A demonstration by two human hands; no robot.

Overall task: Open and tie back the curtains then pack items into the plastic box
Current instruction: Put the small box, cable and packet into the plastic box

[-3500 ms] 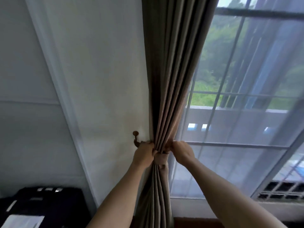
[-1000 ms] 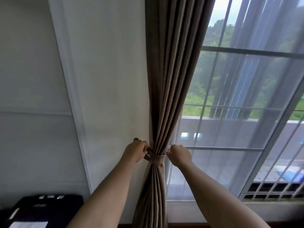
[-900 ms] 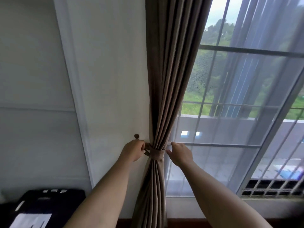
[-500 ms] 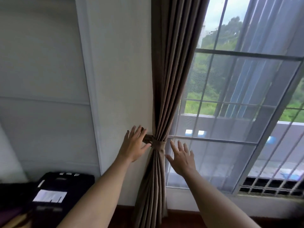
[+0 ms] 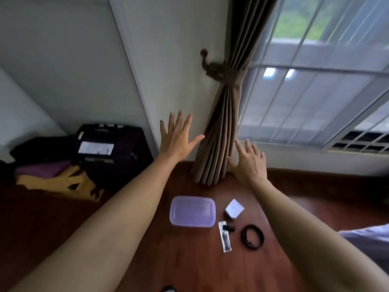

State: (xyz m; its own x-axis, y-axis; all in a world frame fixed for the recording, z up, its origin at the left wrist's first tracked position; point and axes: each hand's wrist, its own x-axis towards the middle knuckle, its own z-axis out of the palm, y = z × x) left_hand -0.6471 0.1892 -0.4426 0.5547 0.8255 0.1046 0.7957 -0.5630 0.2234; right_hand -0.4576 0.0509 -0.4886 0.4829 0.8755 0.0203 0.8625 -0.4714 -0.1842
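curtain (image 5: 227,114): brown, bunched into tight pleats, cinched by a matching tieback (image 5: 230,75) that loops over to the wall hook (image 5: 204,57). hangs right at the window's edge, hem down on the floor. looks done to me.
plastic box (image 5: 192,211): pale purple see-through tub on the wood floor, just below the curtain hem. can't tell if there's a lid on it.
stuff to pack: small white box (image 5: 234,208), a clear packet (image 5: 225,236) with something dark in it, and a black ring thing (image 5: 252,239), all just right of the tub.
left hand (image 5: 179,137): fingers spread wide, holding nothing, up near the wall.
right hand (image 5: 247,162): also splayed, empty, right beside the curtain's lower folds, maybe brushing them.
what could go wrong: if that right hand snags the pleats coming down, the tieback could slip off the hook. also the packet's flat on the floor, probably fiddly to pinch up.
off to the side: black suitcase (image 5: 113,150) and a clothes pile by the wall.
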